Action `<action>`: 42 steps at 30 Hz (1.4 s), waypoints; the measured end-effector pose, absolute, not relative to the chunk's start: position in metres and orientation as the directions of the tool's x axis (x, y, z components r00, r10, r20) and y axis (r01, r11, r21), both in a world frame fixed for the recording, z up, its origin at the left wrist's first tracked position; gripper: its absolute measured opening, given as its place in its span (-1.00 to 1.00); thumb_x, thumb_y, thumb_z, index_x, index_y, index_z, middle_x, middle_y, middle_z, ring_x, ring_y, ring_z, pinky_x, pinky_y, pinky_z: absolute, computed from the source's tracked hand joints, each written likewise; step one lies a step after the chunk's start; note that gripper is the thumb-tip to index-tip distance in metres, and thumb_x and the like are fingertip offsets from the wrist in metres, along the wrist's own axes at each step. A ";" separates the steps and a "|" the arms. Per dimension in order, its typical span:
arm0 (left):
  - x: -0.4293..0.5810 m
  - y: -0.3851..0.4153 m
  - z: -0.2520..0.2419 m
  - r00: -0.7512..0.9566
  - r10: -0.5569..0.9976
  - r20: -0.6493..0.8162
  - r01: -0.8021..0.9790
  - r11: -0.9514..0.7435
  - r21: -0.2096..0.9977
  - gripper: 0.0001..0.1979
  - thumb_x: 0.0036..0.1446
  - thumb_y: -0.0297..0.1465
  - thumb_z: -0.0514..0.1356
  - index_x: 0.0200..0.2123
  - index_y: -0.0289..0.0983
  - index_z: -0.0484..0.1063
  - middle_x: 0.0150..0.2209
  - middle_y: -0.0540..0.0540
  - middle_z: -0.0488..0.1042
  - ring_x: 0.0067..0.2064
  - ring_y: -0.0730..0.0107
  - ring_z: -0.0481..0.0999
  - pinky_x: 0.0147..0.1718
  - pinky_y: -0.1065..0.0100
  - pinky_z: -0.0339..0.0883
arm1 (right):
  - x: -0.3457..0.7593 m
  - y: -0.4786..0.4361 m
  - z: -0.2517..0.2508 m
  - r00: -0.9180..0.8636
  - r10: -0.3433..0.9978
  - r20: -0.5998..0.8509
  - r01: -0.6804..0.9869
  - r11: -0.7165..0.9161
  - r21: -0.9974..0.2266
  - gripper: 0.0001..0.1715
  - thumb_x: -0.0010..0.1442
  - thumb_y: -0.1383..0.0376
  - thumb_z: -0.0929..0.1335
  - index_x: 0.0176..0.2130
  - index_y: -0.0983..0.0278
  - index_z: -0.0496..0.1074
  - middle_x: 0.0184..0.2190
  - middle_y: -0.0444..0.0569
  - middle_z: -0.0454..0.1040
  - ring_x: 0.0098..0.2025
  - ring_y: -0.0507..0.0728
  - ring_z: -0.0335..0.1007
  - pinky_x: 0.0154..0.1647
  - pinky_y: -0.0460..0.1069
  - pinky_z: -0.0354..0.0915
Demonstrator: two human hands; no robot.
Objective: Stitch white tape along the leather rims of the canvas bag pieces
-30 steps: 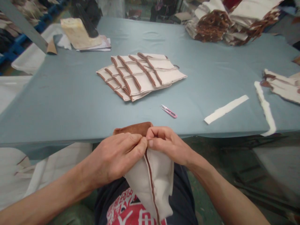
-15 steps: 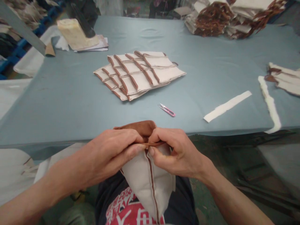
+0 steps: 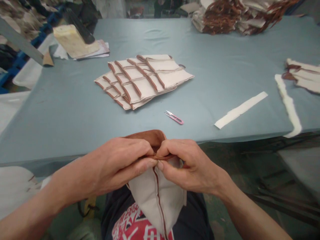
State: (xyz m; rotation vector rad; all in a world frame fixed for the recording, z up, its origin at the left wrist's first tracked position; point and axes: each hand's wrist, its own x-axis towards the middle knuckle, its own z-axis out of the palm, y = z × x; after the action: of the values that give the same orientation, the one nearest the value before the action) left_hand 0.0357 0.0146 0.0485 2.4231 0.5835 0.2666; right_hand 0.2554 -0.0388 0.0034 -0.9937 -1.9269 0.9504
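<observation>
A cream cloth bag (image 3: 155, 196) with brown trim and a brown lining hangs over my lap, just below the table's front edge. My left hand (image 3: 117, 165) and my right hand (image 3: 186, 165) are both closed on its top rim, thumbs and fingers pinching the brown edge where the hands meet. On the grey-blue table (image 3: 70, 110) beyond lies a fanned stack of several finished cream bags (image 3: 142, 80). A pair of pink thread snips (image 3: 174, 117) lies between that stack and my hands.
A white fabric strip (image 3: 241, 110) and a fluffy white strip (image 3: 288, 106) lie at the right. More bags (image 3: 303, 75) sit at the right edge, heaps of bags (image 3: 240, 15) at the back right, a yellowish block on papers (image 3: 73, 41) at the back left.
My hands have shifted their pinch along the bag's brown rim and turned it slightly. The view has tilted a little, so the table items sit further left.
</observation>
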 end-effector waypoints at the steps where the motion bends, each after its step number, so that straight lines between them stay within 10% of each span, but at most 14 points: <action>1: 0.037 0.017 0.049 0.887 0.461 0.029 0.341 -0.696 0.632 -0.70 0.48 -0.38 0.06 -0.40 -0.22 0.29 -0.45 0.08 0.38 -0.43 0.46 0.35 -0.42 0.37 0.14 | 0.256 -0.039 0.004 -0.419 0.867 0.270 0.300 0.413 -0.860 -0.84 0.23 0.43 0.32 -0.39 0.24 0.35 -0.50 -0.21 0.39 -0.47 -0.02 0.25 -0.38 -0.10 0.16; 13: 0.057 0.007 0.035 0.768 0.632 0.100 0.400 -0.596 0.697 -0.75 0.18 -0.56 0.03 -0.50 -0.21 0.08 -0.58 0.15 0.11 -0.55 0.54 0.07 -0.52 0.39 -0.08 | 0.267 -0.029 0.014 -0.487 0.855 0.178 0.390 0.395 -0.832 -0.81 0.34 0.36 0.28 -0.33 0.28 0.41 -0.44 -0.12 0.45 -0.41 0.03 0.29 -0.33 -0.07 0.15; 19: 0.057 -0.017 0.014 0.580 0.811 -0.074 0.168 -0.030 0.985 -0.66 0.23 -0.34 0.06 -0.56 -0.19 0.03 -0.59 0.15 0.00 -0.57 0.54 -0.01 -0.60 0.47 -0.06 | 0.271 -0.013 -0.009 -0.414 0.894 0.169 0.313 0.314 -0.896 -0.68 0.31 0.16 0.42 -0.40 0.28 0.40 -0.47 -0.18 0.39 -0.43 -0.01 0.24 -0.37 -0.09 0.12; 26: 0.051 -0.040 0.002 0.476 0.820 -0.317 -0.253 0.473 0.844 -0.39 0.08 0.03 0.34 -0.58 -0.19 0.03 -0.62 0.16 0.00 -0.59 0.58 -0.08 -0.66 0.50 -0.16 | 0.270 -0.008 -0.046 -0.336 0.939 -0.072 0.022 -0.068 -0.997 -0.35 0.10 -0.11 0.53 -0.55 0.26 0.23 -0.60 -0.28 0.08 -0.51 -0.05 -0.08 -0.49 -0.10 -0.11; 32: 0.058 -0.035 0.013 0.514 0.840 -0.176 -0.476 0.450 0.756 -0.33 0.01 -0.02 0.42 -0.62 -0.22 -0.01 -0.61 0.12 0.01 -0.58 0.58 -0.03 -0.63 0.49 -0.08 | 0.203 -0.028 -0.082 -0.401 0.901 -0.163 -0.156 -0.243 -0.957 -0.14 0.01 -0.49 0.34 -0.52 0.19 0.11 -0.62 -0.27 0.06 -0.58 -0.06 -0.13 -0.59 -0.11 -0.06; 42: 0.025 -0.043 -0.001 0.503 0.847 -0.175 -0.439 0.424 0.792 -0.32 0.08 0.04 0.39 -0.59 -0.21 0.00 -0.62 0.17 -0.02 -0.60 0.62 -0.10 -0.64 0.51 -0.15 | 0.207 -0.020 -0.081 -0.360 0.923 -0.136 -0.145 -0.200 -0.969 -0.16 0.02 -0.38 0.46 -0.53 0.19 0.06 -0.62 -0.30 0.02 -0.56 -0.07 -0.17 -0.57 -0.12 -0.14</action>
State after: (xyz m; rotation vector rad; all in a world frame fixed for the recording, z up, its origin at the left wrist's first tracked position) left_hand 0.0255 -0.0429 -0.0007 0.7563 0.6242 0.8726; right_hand 0.2070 -0.0199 -0.0809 -1.0056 -1.2350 1.6794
